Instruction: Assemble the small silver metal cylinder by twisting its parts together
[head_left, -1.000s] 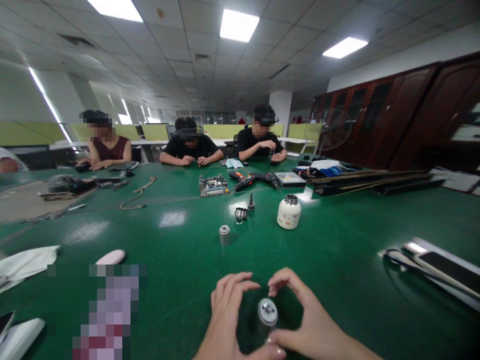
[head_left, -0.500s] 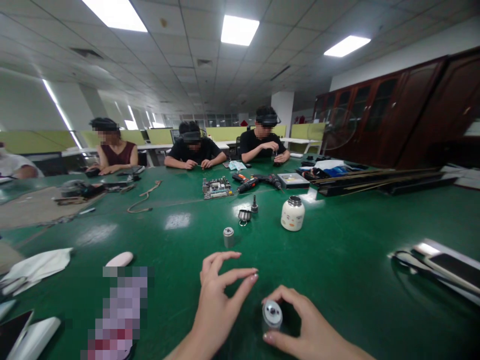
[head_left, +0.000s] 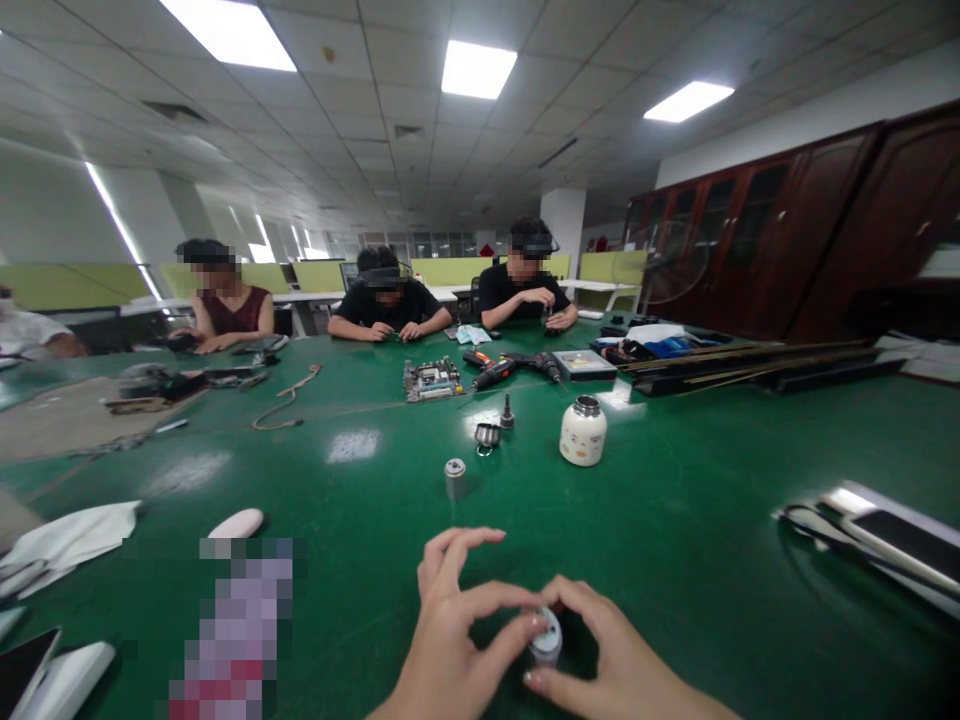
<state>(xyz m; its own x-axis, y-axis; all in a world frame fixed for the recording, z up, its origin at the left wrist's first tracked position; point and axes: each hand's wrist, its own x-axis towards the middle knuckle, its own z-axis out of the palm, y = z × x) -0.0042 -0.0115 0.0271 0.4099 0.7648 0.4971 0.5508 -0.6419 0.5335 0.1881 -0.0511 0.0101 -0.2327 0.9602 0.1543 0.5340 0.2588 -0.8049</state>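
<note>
A small silver motor-like cylinder stands upright low in the view, with small dark holes in its pale round top. Thumb and forefinger of my right hand are curled around its right side, gripping it. My left hand reaches over from the left, its thumb and forefinger tips pinched together at the cylinder's top edge. Whatever lies between those two tips, if anything, is hidden. The other left fingers are stretched out. A second cylinder of the same kind stands farther off on the green table.
Beyond are a steel cup-like lid, a dark stepped fitting, a cream bottle, a circuit board and power drills. A pink oval object lies left, phone-like devices right. Several people sit opposite.
My left hand has moved right and down, bringing its thumb and forefinger onto the cylinder's top. My right hand keeps its grip with little movement.
</note>
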